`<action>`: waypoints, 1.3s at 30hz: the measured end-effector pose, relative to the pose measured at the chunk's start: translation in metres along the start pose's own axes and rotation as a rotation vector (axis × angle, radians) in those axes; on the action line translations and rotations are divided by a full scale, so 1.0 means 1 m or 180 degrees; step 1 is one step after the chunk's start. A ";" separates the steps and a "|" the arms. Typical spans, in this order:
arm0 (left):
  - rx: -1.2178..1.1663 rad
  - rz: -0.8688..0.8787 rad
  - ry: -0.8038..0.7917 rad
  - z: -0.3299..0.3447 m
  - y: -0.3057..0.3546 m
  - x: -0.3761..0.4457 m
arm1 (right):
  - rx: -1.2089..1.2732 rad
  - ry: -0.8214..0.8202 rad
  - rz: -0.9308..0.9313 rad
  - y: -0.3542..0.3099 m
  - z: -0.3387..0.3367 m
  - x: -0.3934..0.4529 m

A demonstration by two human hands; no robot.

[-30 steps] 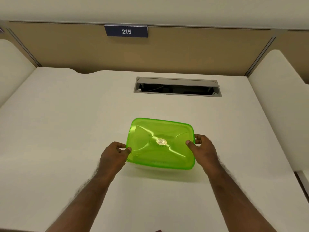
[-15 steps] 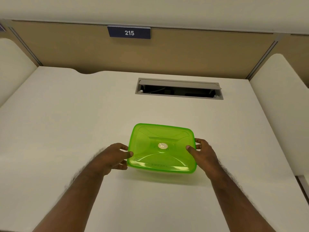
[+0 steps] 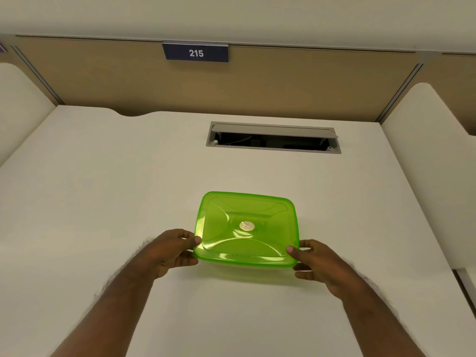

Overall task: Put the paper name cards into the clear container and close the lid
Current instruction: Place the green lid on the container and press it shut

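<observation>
A container with a translucent green lid (image 3: 246, 228) sits on the white desk (image 3: 103, 189), the lid lying flat on top with a round pale sticker at its centre. My left hand (image 3: 167, 249) grips the lid's near left corner, thumb on top. My right hand (image 3: 318, 265) grips the near right corner the same way. The container body under the lid is mostly hidden. No paper name cards are visible.
An open cable slot (image 3: 273, 137) is set into the desk behind the container. A tan partition with a blue "215" plate (image 3: 195, 52) closes the back. White side dividers (image 3: 425, 119) rise at left and right.
The lid went from tilted, near edge raised, to lying flat on the container. My left hand came back onto the near left corner. The view shifted a little.
</observation>
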State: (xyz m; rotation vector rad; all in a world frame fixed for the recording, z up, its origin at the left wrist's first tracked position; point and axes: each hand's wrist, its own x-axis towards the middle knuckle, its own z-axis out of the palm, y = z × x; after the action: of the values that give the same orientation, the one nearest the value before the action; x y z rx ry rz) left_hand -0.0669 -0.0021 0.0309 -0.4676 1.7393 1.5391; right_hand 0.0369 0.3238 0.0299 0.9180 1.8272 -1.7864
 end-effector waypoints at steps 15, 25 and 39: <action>0.0222 0.0048 -0.0059 -0.007 -0.003 0.006 | 0.0150 0.0221 -0.0249 0.014 0.000 -0.001; 0.0414 0.0175 0.0308 0.004 0.064 0.038 | -0.0424 0.0204 -0.0373 -0.059 -0.019 0.029; 0.0087 -0.0278 0.0236 0.002 0.076 0.081 | 0.0406 0.0139 0.0160 -0.076 -0.015 0.081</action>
State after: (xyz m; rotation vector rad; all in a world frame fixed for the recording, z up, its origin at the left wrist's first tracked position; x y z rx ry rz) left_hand -0.1726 0.0321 0.0231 -0.5860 1.7701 1.4512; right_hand -0.0711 0.3553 0.0278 1.0491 1.7166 -1.8835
